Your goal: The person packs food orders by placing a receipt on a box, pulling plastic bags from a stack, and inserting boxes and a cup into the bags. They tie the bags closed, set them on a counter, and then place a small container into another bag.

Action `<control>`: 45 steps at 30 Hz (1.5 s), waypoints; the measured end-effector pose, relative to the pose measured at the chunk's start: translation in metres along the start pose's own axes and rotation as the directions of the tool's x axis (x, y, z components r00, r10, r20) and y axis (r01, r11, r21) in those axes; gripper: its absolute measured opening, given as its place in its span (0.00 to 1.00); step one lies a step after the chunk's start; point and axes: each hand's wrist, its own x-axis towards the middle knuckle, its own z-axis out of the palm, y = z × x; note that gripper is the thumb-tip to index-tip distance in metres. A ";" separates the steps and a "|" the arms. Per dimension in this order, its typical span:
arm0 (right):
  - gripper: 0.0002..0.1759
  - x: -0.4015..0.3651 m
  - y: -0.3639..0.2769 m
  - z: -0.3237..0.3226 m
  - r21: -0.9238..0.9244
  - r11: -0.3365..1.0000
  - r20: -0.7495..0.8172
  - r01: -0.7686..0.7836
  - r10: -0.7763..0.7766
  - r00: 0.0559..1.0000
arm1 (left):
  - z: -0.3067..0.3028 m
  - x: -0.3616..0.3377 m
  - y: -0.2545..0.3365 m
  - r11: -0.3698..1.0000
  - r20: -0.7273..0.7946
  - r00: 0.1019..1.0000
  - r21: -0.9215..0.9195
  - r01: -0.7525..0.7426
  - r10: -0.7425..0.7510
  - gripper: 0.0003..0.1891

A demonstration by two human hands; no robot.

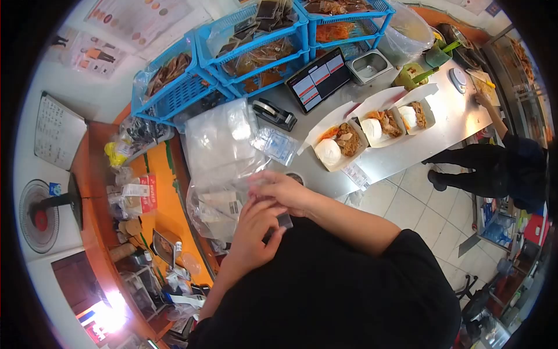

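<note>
My hands meet above the near end of the steel counter. My right hand (282, 191) has its fingers bent and pressed together on a thin clear plastic bag (285, 221). Just below it, my left hand (256, 230) curls around the same film, its fingertips close to the right fingers; the exact grip is partly hidden. Under and beyond them lies a stack of clear plastic bags (218, 139), with crumpled film and a printed paper (224, 202) at its near end. A blue-printed clear packet (276, 145) lies close to my right hand.
Several open food boxes (343, 145) with rice and meat stand along the counter (407, 142). Behind are a tape dispenser (273, 113), a tablet (318, 79), a steel container (369, 65) and blue baskets (253, 46). Another person (494, 160) stands right, a hand near a cutting board (485, 87).
</note>
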 end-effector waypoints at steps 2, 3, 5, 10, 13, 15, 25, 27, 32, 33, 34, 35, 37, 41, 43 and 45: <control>0.20 -0.002 0.023 -0.008 -0.018 0.996 -0.173 0.082 -0.084 0.981 | -0.004 -0.006 0.005 0.991 -0.098 0.993 -0.117 0.059 -0.071 0.08; 0.20 -0.008 0.028 -0.006 -0.016 0.997 -0.178 0.074 -0.076 0.981 | -0.007 -0.009 0.005 0.970 -0.184 0.973 -0.222 0.098 -0.140 0.08; 0.18 -0.020 0.030 0.002 -0.539 0.828 -0.144 0.151 -0.267 0.953 | -0.004 -0.016 -0.018 0.984 -0.208 0.971 -0.156 0.090 -0.122 0.17; 0.16 -0.053 0.022 0.045 -0.892 0.384 0.065 0.239 -0.414 0.908 | -0.007 -0.031 -0.051 0.941 -0.331 0.887 -0.006 0.339 -0.321 0.34; 0.18 -0.051 0.027 0.051 -0.929 0.330 0.031 0.170 -0.388 0.921 | -0.029 -0.049 -0.065 0.960 -0.283 0.918 -0.117 0.255 -0.278 0.25; 0.18 -0.048 0.029 0.053 -0.965 0.224 0.072 0.140 -0.285 0.956 | -0.037 -0.067 -0.075 0.964 -0.222 0.946 -0.182 0.196 -0.234 0.19; 0.10 -0.031 0.061 0.106 -0.953 0.286 -0.002 0.102 -0.343 0.939 | -0.042 -0.132 -0.105 0.806 -0.064 0.936 -0.530 0.263 -0.347 0.06; 0.09 -0.031 0.072 0.113 -0.950 0.282 0.019 0.136 -0.382 0.924 | -0.044 -0.145 -0.113 0.566 0.106 0.871 -0.720 0.400 -0.480 0.06; 0.09 -0.038 0.096 0.132 -0.995 -0.101 0.057 -0.018 -0.690 0.722 | -0.032 -0.169 -0.121 0.486 0.196 0.864 -0.759 0.432 -0.463 0.04; 0.11 -0.040 0.102 0.133 -0.862 -0.454 0.295 -0.225 -0.811 0.506 | -0.026 -0.173 -0.120 0.498 0.189 0.874 -0.759 0.419 -0.448 0.04; 0.11 -0.047 0.111 0.135 -0.856 -0.460 0.302 -0.234 -0.814 0.495 | -0.019 -0.174 -0.118 0.392 0.193 0.843 -0.818 0.421 -0.502 0.04; 0.13 -0.058 0.121 0.136 -0.936 -0.312 0.154 -0.163 -0.779 0.608 | -0.011 -0.176 -0.118 0.276 0.204 0.807 -0.870 0.409 -0.554 0.03; 0.16 -0.068 0.137 0.139 -0.982 -0.152 0.021 -0.114 -0.682 0.731 | 0.004 -0.177 -0.114 0.170 0.259 0.793 -0.896 0.411 -0.551 0.04; 0.22 -0.059 0.170 0.135 -0.938 0.321 -0.282 -0.132 -0.483 0.829 | 0.037 -0.185 -0.092 -0.279 0.399 0.794 -0.913 0.298 -0.458 0.06; 0.24 -0.061 0.171 0.117 -0.913 0.391 -0.307 -0.119 -0.465 0.830 | 0.053 -0.181 -0.090 -0.362 0.384 0.831 -0.901 0.240 -0.402 0.05; 0.24 -0.072 0.165 0.099 -0.882 0.472 -0.225 -0.018 -0.387 0.894 | 0.063 -0.177 -0.086 -0.477 0.461 0.814 -0.837 0.267 -0.353 0.05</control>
